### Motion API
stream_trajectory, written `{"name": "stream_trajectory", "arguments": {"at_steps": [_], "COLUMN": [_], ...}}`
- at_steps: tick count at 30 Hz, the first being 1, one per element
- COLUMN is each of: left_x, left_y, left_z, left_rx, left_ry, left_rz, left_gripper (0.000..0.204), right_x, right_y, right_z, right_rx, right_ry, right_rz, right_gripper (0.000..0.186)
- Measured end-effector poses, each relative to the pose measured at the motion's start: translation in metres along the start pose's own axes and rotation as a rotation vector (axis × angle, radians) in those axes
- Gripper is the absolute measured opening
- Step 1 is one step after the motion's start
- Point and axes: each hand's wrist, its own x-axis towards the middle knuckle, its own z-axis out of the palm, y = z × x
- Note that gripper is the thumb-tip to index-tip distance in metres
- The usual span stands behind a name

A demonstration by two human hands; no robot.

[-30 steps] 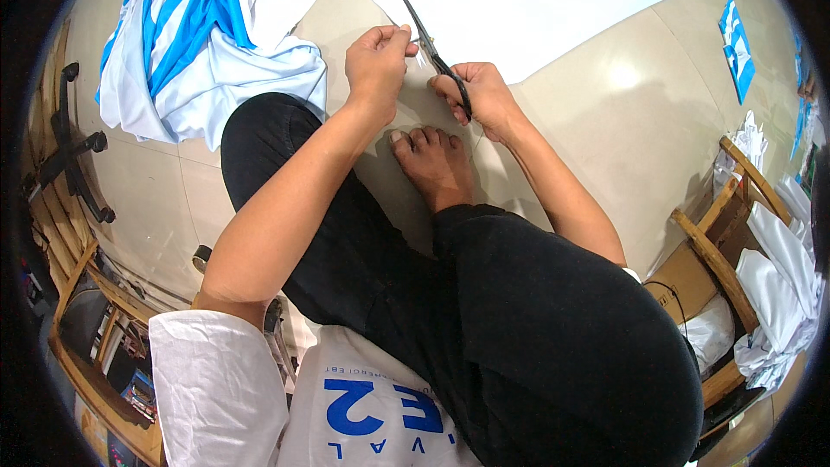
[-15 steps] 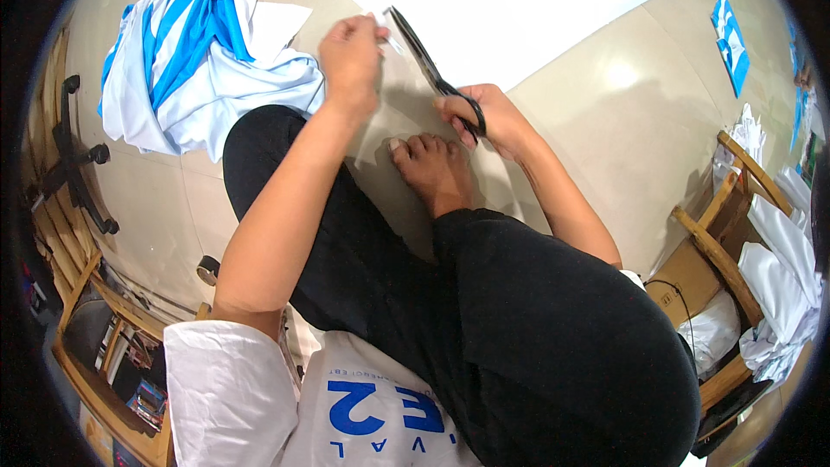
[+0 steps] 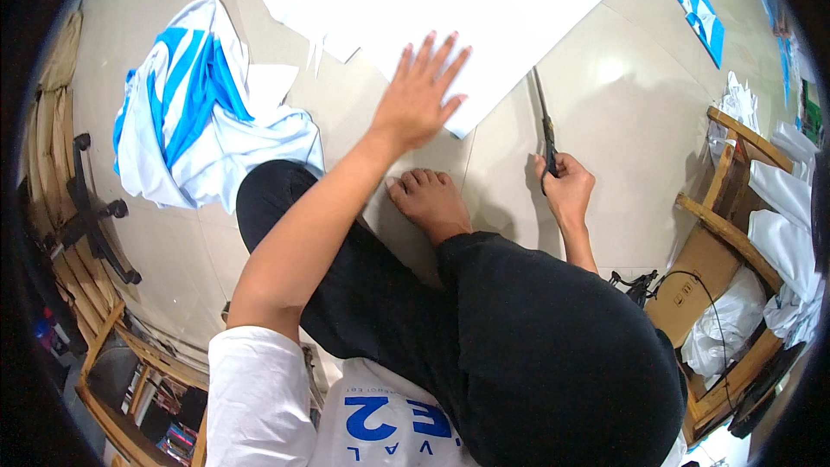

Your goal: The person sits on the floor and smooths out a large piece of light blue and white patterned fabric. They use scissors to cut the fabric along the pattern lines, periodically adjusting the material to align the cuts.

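My left hand point(image 3: 419, 95) lies spread on a large white sheet point(image 3: 501, 9) on the floor, fingers apart and nothing gripped. My right hand point(image 3: 566, 182) is closed on the handles of long black scissors point(image 3: 543, 121), held right of the sheet with the blades pointing away from me. Thin white offcuts point(image 3: 316, 52) lie at the sheet's lower left edge. A crumpled pale and bright-blue striped fabric point(image 3: 186, 95) rests on the floor left of my bent leg. My bare foot point(image 3: 428, 203) is below the left hand, near the sheet.
A folded blue-and-white piece point(image 3: 699, 13) lies at upper right. Wooden furniture point(image 3: 726, 238) with white cloth, a cardboard piece point(image 3: 679, 303) and a cable stands at right. A wheeled chair base point(image 3: 104, 225) and more wooden furniture point(image 3: 99, 346) line the left. The tiled floor point(image 3: 622, 121) surrounds me.
My left hand has released the thin white scrap and moved right, spreading on the sheet; the scrap now lies at upper left. My right hand and scissors have moved right and down.
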Motion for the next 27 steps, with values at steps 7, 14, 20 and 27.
{"name": "stream_trajectory", "arguments": {"at_steps": [7,14,20,27], "left_x": [-0.006,-0.005,-0.005,0.0], "left_y": [0.016,0.018,0.018,0.01], "left_z": [0.013,0.012,0.012,0.009], "left_rx": [0.017,0.052,0.076,0.005], "left_ry": [-0.139,-0.202,-0.237,-0.245], "left_rz": [0.171,0.168,0.155,0.113], "left_gripper": [0.074,0.075,0.073,0.075], "right_x": [-0.016,-0.032,-0.035,-0.037], "right_y": [0.039,0.079,0.074,0.074], "right_z": [-0.016,-0.016,-0.029,-0.029], "right_rx": [0.058,0.068,-0.04,0.089], "right_ry": [0.217,0.278,0.107,-0.036], "right_rz": [0.108,0.094,0.172,0.137], "right_gripper": [0.036,0.037,0.04,0.039]}}
